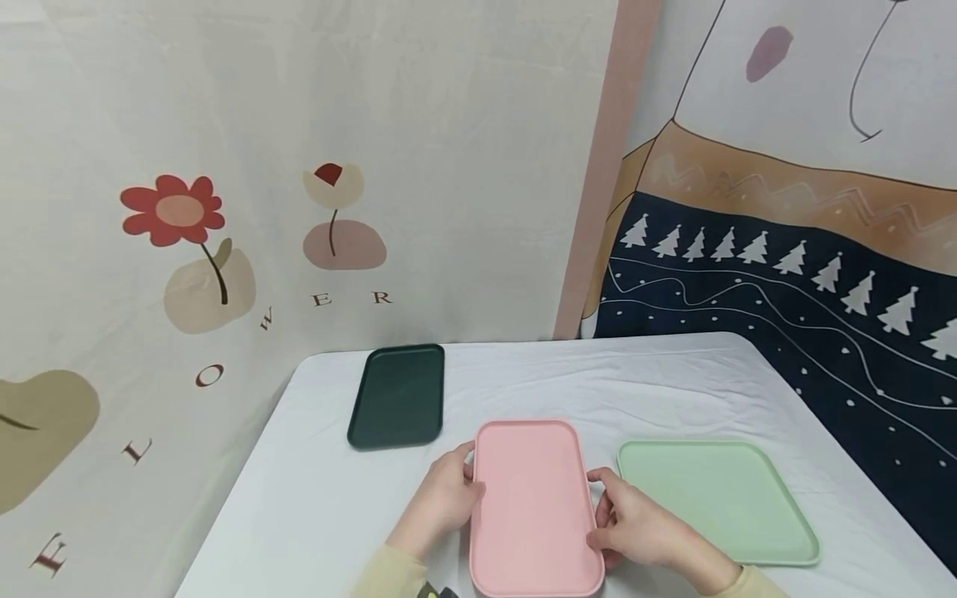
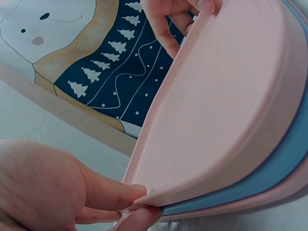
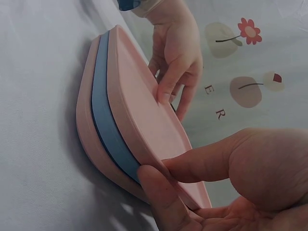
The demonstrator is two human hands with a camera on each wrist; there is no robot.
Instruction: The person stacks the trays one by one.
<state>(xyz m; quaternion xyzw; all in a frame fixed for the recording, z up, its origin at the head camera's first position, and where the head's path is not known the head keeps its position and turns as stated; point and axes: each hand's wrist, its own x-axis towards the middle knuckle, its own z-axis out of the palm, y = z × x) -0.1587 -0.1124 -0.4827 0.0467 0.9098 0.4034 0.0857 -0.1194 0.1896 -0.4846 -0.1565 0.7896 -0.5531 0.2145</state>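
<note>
A pink rectangular tray (image 1: 532, 507) lies lengthwise at the near middle of the table. Under it, in the wrist views, are a blue tray (image 3: 108, 115) and a second pink tray (image 3: 85, 106), stacked edge to edge. My left hand (image 1: 444, 498) grips the top tray's left rim, thumb over the edge and fingers outside. On the opposite long side, my right hand (image 1: 639, 519) pinches the right rim between thumb and fingers. Whether any fingertips also touch the blue tray's edge, I cannot tell.
A dark green tray (image 1: 399, 397) lies at the back left of the white-covered table (image 1: 523, 374). To the right, a light green tray (image 1: 725, 502) sits close beside my right hand. Printed cloth hangs (image 1: 478, 166) behind the table and along its right side.
</note>
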